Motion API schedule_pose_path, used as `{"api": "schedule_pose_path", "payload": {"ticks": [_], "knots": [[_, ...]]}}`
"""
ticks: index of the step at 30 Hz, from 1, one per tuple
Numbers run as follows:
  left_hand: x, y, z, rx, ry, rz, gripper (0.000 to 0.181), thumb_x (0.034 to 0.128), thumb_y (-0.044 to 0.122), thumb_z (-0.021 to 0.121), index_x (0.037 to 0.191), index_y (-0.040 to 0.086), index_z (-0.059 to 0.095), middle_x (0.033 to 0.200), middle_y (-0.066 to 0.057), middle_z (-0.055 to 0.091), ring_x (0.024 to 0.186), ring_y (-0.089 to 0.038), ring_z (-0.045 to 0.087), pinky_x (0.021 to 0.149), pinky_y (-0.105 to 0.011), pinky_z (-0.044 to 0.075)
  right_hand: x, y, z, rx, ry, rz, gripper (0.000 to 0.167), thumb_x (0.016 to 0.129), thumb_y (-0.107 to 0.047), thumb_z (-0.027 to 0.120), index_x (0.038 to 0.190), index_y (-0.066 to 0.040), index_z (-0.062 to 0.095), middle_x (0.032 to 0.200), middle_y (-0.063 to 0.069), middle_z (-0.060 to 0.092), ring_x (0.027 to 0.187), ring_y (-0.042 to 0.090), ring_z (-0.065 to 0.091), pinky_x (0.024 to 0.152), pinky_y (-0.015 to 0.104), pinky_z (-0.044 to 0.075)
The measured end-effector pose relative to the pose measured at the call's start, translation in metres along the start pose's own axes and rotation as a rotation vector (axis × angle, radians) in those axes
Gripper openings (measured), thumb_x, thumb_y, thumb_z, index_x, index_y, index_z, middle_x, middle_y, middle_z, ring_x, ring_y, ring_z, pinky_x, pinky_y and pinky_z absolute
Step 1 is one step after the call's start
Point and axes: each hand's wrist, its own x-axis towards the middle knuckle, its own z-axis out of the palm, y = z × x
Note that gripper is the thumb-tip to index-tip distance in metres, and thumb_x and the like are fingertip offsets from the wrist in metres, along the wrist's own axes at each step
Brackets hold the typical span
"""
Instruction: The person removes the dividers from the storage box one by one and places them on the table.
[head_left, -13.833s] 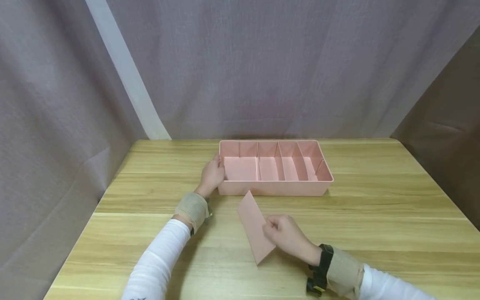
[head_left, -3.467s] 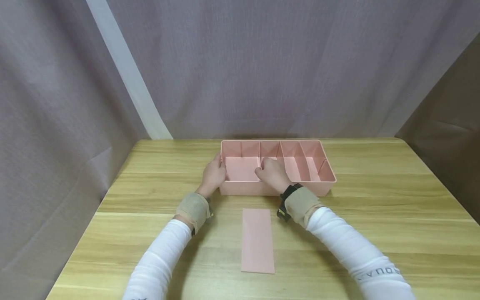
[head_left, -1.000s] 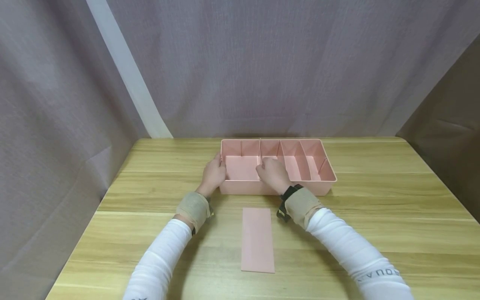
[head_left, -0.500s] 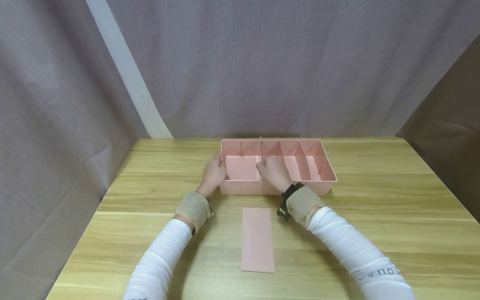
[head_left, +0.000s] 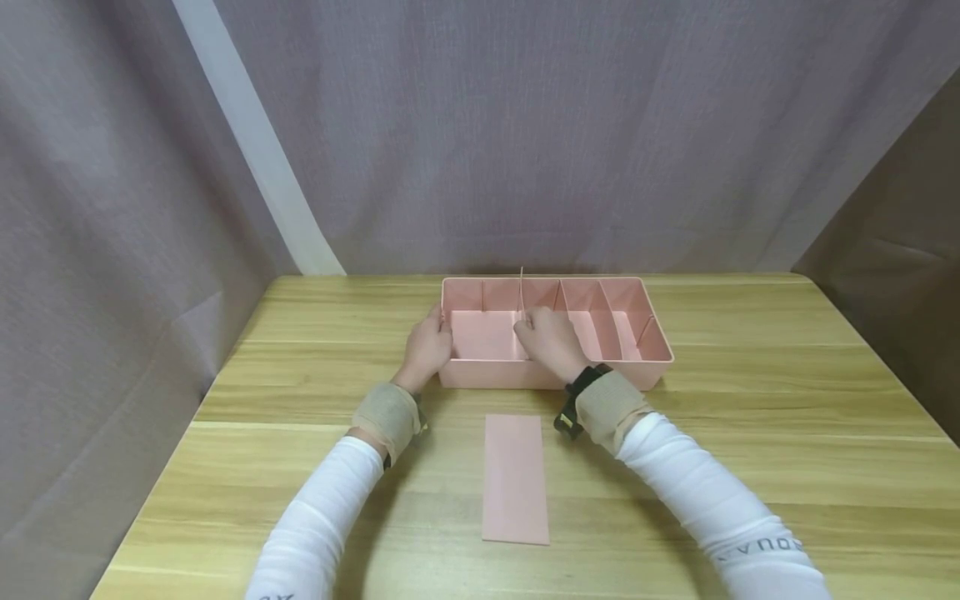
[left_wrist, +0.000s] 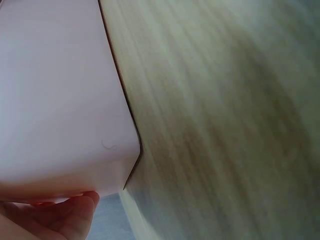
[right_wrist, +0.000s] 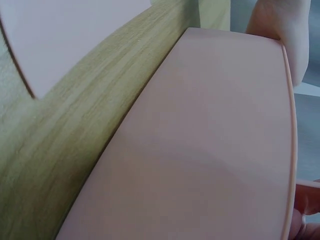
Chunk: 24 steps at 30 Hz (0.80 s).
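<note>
A pink compartment box stands near the table's back edge, split by several thin pink dividers. My left hand grips its left end wall; in the left wrist view, fingertips press the wall near a corner. Reaching inside, my right hand pinches the divider right of the wide left compartment. That divider's far end sticks up a little above the back rim. In the right wrist view the front wall hides most of this hand. A loose pink divider lies flat before the box.
The wooden table spreads out on both sides of the box. Grey curtains hang behind and at the left, with a white strip. A brown cloth hangs at the right.
The loose divider, earlier in my right hand, now lies flat on the table. My right hand has moved into the box, and the pinched divider's far end has risen above the rim.
</note>
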Motion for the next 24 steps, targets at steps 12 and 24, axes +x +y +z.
{"api": "schedule_pose_path", "payload": {"ticks": [12,24], "knots": [[0.001,0.000,0.000,0.010,0.005,0.011,0.038,0.0939,0.017,0.032,0.129,0.007,0.041,0.112,-0.017,0.058,0.088,-0.028,0.057,0.079,-0.043,0.046,0.000,-0.003,-0.006,-0.004,-0.003,-0.011,0.030,0.085,-0.016,0.040,0.056,-0.012,0.037,0.051,-0.002,0.035,0.045,0.012,0.036,0.043,0.024,0.028],[0.000,0.000,0.001,0.003,-0.012,-0.001,0.040,0.0943,0.018,0.032,0.133,0.009,0.037,0.110,-0.016,0.059,0.086,-0.027,0.056,0.080,-0.042,0.046,0.000,-0.006,-0.011,0.008,-0.008,-0.001,0.028,0.085,-0.018,0.040,0.058,-0.011,0.038,0.054,-0.001,0.036,0.048,0.013,0.039,0.045,0.024,0.030]]}}
